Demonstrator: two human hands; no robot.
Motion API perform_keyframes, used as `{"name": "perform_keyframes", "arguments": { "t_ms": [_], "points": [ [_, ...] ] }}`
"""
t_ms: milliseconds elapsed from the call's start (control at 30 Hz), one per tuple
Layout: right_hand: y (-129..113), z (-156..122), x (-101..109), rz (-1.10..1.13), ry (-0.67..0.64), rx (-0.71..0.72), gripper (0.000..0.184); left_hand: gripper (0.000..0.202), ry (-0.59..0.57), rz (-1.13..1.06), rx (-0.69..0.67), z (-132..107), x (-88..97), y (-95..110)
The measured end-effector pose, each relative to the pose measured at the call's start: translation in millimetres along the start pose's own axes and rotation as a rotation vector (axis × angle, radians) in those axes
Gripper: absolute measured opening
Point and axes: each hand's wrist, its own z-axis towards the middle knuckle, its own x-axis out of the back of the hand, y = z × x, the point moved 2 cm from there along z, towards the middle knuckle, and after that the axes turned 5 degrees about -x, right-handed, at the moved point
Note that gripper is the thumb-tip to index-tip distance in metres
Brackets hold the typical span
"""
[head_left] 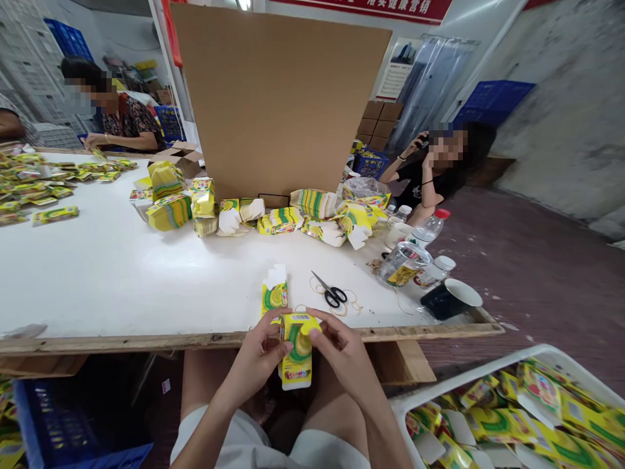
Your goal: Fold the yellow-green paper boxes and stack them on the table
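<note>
Pinching a yellow-and-green printed carton [297,366] between thumbs and curled fingers, the left hand [258,355] and right hand [342,348] hold it lower centre of the frame; I'd judge it light, easily creased, best gripped by its edges.

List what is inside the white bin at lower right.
The white bin holds yellow-green cartons, lying jumbled, some showing white panels. Whatever lies beneath the top ones, and the bin's floor, is covered; the picture's edge cuts off its near side.
</note>
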Motion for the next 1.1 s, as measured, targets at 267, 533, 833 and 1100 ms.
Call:
{"name": "perform_keyframes", "arguments": {
  "t_ms": [267,533,833,1100],
  "points": [
    [9.2,1.7,-9.4,-0.211,0.045,-0.059,0.031,0.052,-0.077,-0.015,0.022,-1.9,-3.6,-0.4],
    [15.8,-0.2,-15.9,-0.165,0.025,-0.093,0.036,0.052,-0.065,-0.031,0.029,-1.6,-4.9,0.4],
    [16.5,-2.3,-5.5,-0.035,0.108,0.054,0.023,0.048,-0.066,-0.193,0.039,-0.3,-18.0,-3.3],
    [2.6,-69.8,126.2,-0.840,0.574,0.016,0.037,0.040,0.130,0.530,-0.086,16.3,0.1,-23.8]
  ]
}}
